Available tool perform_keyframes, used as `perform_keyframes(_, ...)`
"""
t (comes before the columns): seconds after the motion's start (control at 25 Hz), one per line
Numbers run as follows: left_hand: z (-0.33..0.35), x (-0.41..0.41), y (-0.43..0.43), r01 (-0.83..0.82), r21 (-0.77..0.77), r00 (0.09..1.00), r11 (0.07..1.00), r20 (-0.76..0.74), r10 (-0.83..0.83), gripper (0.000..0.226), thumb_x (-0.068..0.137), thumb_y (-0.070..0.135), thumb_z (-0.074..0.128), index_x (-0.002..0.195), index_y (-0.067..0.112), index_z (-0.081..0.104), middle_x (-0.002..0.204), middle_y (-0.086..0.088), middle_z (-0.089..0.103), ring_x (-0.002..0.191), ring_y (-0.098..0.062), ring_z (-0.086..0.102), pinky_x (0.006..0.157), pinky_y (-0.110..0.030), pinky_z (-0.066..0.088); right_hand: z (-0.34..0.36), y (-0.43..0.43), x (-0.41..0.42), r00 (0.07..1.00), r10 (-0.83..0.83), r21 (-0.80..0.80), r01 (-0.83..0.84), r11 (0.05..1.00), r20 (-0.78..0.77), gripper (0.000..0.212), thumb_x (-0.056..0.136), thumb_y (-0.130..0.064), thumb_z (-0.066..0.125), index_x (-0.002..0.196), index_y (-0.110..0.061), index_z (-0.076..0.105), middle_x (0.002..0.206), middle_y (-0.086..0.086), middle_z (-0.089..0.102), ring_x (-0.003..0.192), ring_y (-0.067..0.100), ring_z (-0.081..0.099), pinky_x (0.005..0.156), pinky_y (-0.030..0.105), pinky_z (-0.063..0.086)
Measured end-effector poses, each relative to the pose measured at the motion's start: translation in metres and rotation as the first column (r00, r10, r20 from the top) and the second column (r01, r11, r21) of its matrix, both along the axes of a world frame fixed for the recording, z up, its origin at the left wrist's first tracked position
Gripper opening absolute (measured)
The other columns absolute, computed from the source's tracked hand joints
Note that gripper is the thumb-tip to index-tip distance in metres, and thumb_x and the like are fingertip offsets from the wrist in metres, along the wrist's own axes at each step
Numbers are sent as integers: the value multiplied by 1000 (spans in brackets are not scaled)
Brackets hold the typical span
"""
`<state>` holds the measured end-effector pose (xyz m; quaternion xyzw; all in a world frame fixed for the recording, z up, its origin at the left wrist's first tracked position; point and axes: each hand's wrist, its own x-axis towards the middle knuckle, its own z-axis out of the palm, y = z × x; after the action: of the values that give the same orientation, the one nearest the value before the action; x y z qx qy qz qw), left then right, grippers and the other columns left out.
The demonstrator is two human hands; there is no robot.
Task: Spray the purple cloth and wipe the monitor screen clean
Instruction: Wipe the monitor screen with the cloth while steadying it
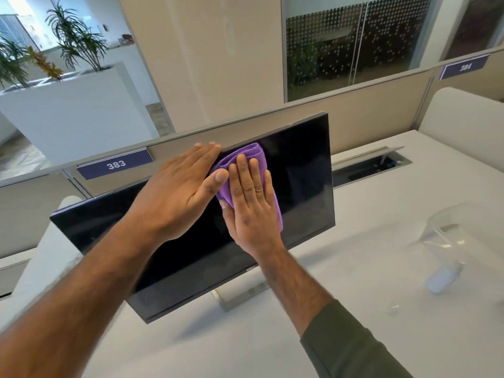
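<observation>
In the head view, the right hand (252,203) is pressing flat, fingers spread, on the folded purple cloth (268,186), pinning it against the dark monitor screen (191,255) near the screen's upper edge. The left hand (182,192) is lying open just beside it, palm on the glass and fingertips reaching over the top bezel, thumb touching the cloth's left fold; it seems to be steadying the panel, not gripping anything. A clear spray bottle (443,249) is standing on the counter (354,268) well off to the right of the right hand, untouched, which suggests the spraying step is already done, though whether the cloth is damp cannot be told. So the wiping is under way. The screen area below both hands and out to the left of the left hand is looking dark and unmarked, but it is impossible to tell which parts are already wiped; most of the surface probably remains to be covered.
</observation>
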<state>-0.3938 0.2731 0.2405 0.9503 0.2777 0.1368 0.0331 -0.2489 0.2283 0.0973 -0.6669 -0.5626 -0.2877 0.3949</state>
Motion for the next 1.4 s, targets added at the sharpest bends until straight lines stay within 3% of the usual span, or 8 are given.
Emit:
perform_keyframes(0.12, -4, 16, -2, 5, 33, 999, 999, 32, -6, 87, 94, 74, -4, 162, 25, 20, 169, 6, 22, 156, -7, 13, 126, -35, 16, 4, -2, 27, 998, -67, 3, 67, 998, 2, 64, 106, -35, 47, 157, -8, 18, 166, 14, 20, 155, 32, 16, 126, 52, 17)
perform_keyframes(0.32, -3, 15, -6, -3, 13, 999, 1000, 38, 2, 84, 94, 73, -2, 162, 28, 18, 169, 10, 19, 156, -3, 9, 125, -30, 12, 6, -8, 69, 956, -139, 84, 165, 983, -257, 64, 108, -36, 37, 158, -5, 12, 167, 17, 18, 156, 31, 11, 128, 48, 15)
perform_keyframes(0.56, -1, 4, -4, -9, 7, 1000, 1000, -23, 10, 81, 94, 74, -3, 162, 34, 11, 169, 16, 10, 155, 0, 3, 125, -30, 8, -22, -12, 92, 816, -260, 89, 353, 932, -516, 61, 109, -37, 30, 158, -3, 18, 167, 15, 18, 156, 30, 13, 126, 47, 21)
perform_keyframes(0.8, -1, -38, 6, -63, 3, 998, 998, -13, 63, 79, 96, 73, 0, 162, 32, 14, 169, 15, 13, 155, 2, 2, 125, -29, 7, -48, -18, 91, 722, -298, 49, 417, 907, -625, 63, 109, -41, 25, 159, -5, 15, 168, 13, 16, 156, 27, 16, 126, 40, 22)
perform_keyframes(1.0, -2, -65, 9, -55, -5, 998, 998, 14, 55, 80, 96, 73, 0, 162, 31, 17, 169, 13, 15, 155, 0, 4, 128, -41, 14, -72, -21, 69, 658, -291, 45, 444, 895, -694, 60, 110, -34, 32, 159, -2, 15, 168, 14, 16, 156, 27, 15, 125, 44, 25)
perform_keyframes(1.16, -3, -85, 9, -81, -11, 996, 997, 36, 81, 82, 94, 74, 0, 162, 31, 18, 169, 12, 17, 156, -2, 6, 128, -44, 15, -87, -18, 37, 688, -268, 51, 406, 913, -675, 59, 110, -29, 33, 158, 1, 15, 167, 16, 16, 156, 29, 14, 125, 47, 24)
perform_keyframes(1.4, -5, -93, 7, -77, -29, 995, 997, 58, 79, 77, 97, 68, 5, 161, 30, 21, 168, 11, 21, 156, -3, 10, 127, -43, 16, -95, -19, -15, 814, -231, 9, 278, 961, -533, 64, 109, -34, 34, 157, 3, 15, 167, 20, 15, 156, 34, 11, 125, 52, 20)
